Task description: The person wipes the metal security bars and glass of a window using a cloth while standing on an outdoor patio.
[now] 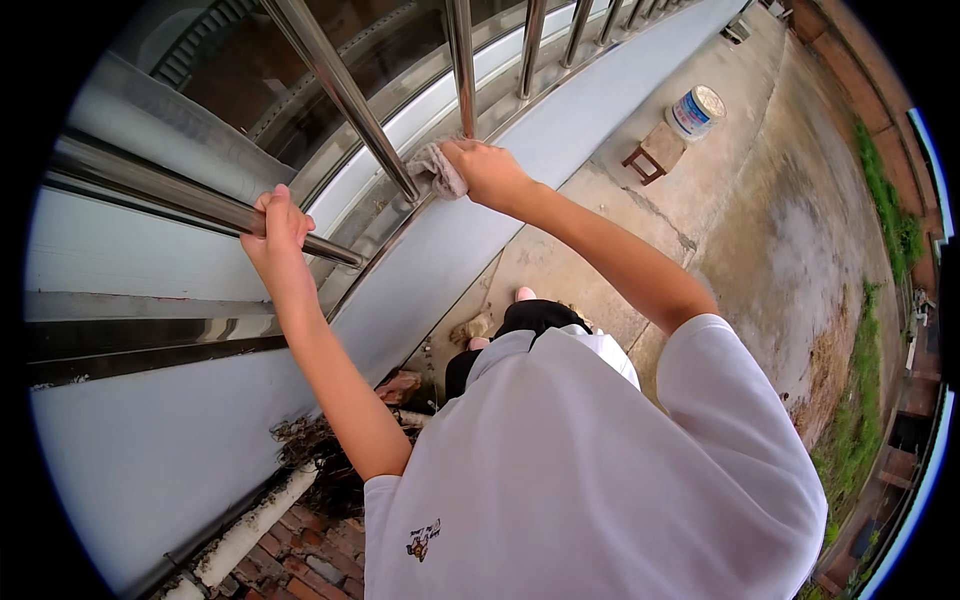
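Note:
My left hand (279,232) is wrapped round a shiny metal window bar (180,187) at the left. A crumpled greyish-white rag (437,172) is bunched in my right hand (487,172). Hand and rag are at the window ledge (400,222), between the lower ends of two metal bars, a nearer one (340,90) and a farther one (461,70). My right fingers are closed and partly hidden behind the rag. Behind the bars is the window with its white frame (375,160).
Past my right arm, a white bucket with a blue label (694,112) stands beside a small wooden stool (656,152) on the concrete ground (620,215). Below my left arm lie a pale pipe (258,522), dry debris and bricks (310,560). Grass (850,420) grows at the far right.

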The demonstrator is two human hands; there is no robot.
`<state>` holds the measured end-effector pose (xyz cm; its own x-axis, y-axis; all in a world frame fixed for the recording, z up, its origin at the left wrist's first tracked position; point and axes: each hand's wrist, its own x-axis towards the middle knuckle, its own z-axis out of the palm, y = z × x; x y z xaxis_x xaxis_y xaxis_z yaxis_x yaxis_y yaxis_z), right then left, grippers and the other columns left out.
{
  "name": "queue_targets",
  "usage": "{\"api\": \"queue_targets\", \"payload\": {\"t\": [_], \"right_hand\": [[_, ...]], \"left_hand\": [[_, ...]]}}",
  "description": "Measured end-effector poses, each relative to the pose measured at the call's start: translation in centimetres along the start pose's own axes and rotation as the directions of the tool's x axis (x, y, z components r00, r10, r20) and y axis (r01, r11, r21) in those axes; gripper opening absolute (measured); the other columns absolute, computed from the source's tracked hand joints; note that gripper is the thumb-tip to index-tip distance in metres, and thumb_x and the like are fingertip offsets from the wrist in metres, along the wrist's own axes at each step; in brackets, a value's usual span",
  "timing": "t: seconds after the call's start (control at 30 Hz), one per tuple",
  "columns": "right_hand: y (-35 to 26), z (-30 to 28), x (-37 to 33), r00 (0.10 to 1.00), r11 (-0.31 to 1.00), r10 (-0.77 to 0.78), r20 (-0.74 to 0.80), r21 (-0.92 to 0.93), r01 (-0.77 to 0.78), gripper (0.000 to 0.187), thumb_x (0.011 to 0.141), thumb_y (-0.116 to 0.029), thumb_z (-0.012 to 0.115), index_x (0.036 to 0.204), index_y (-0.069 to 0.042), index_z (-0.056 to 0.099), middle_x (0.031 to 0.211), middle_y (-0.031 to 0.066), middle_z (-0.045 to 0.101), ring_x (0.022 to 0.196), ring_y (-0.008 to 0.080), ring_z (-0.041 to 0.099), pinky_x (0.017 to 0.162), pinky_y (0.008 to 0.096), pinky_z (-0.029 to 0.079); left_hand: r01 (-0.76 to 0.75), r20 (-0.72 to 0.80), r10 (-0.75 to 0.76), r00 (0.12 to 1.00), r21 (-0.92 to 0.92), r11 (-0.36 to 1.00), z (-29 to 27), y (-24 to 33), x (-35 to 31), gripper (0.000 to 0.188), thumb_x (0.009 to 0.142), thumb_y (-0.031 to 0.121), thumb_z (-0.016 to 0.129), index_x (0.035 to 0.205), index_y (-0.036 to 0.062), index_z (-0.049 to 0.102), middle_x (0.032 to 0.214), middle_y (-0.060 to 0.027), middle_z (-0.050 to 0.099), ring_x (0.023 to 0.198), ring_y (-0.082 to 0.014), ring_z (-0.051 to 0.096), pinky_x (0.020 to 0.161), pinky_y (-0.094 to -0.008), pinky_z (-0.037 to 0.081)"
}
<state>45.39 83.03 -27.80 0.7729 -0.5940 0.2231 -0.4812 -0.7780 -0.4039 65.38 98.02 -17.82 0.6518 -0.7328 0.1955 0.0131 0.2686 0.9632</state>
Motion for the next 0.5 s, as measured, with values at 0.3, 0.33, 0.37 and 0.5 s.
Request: {"api": "queue_targets", "payload": {"t": [0.3, 0.33, 0.37, 0.5], "right_hand": [[-2.9, 3.5, -2.1, 0.966, 0.953, 0.013, -0.259, 0.296, 0.067, 0.058, 0.067, 0.007, 0.062, 0.123, -0.002, 0.050, 0.121, 0.0183, 0.057, 0.117, 0.0330, 0.052, 0.103, 0.0419, 0.040], [-2.6, 3.2, -2.3, 0.960, 0.971, -0.049, -0.275, 0.212, 0.110, 0.054, 0.071, 0.005, 0.060, 0.124, -0.003, 0.050, 0.121, 0.0160, 0.058, 0.115, 0.0309, 0.053, 0.102, 0.0405, 0.040], [-1.9, 2.8, -2.2, 0.971, 0.987, -0.049, -0.233, 0.140, 0.084, 0.053, 0.072, 0.004, 0.059, 0.124, -0.004, 0.050, 0.121, 0.0152, 0.058, 0.115, 0.0302, 0.054, 0.102, 0.0401, 0.041], [0.8, 1.3, -0.9, 0.972, 0.999, 0.031, -0.235, -0.015, -0.036, 0.052, 0.074, 0.003, 0.058, 0.124, -0.005, 0.050, 0.122, 0.0124, 0.058, 0.116, 0.0278, 0.054, 0.101, 0.0390, 0.041]], "left_hand": [[0.026, -0.005, -0.026, 1.000, 0.010, 1.000, -0.3, -0.4, 0.3, 0.034, 0.092, 0.014, 0.051, 0.064, 0.0133, 0.033, 0.054, 0.0044, 0.025, 0.050, -0.0065, 0.023, 0.056, -0.0247, 0.029], [0.026, 0.011, -0.026, 1.000, 0.000, 1.000, -0.5, -0.3, 0.3, 0.034, 0.092, 0.014, 0.051, 0.064, 0.0134, 0.033, 0.054, 0.0045, 0.025, 0.049, -0.0063, 0.023, 0.055, -0.0246, 0.029], [0.025, 0.028, -0.025, 0.999, -0.010, 1.000, -0.5, -0.3, 0.3, 0.034, 0.092, 0.014, 0.051, 0.064, 0.0134, 0.033, 0.054, 0.0046, 0.025, 0.049, -0.0061, 0.023, 0.055, -0.0245, 0.029], [0.016, 0.004, -0.016, 1.000, -0.010, 1.000, -0.3, -0.4, 0.3, 0.037, 0.092, 0.017, 0.054, 0.062, 0.0131, 0.032, 0.052, 0.0047, 0.025, 0.049, -0.0062, 0.021, 0.053, -0.0244, 0.028]]}}
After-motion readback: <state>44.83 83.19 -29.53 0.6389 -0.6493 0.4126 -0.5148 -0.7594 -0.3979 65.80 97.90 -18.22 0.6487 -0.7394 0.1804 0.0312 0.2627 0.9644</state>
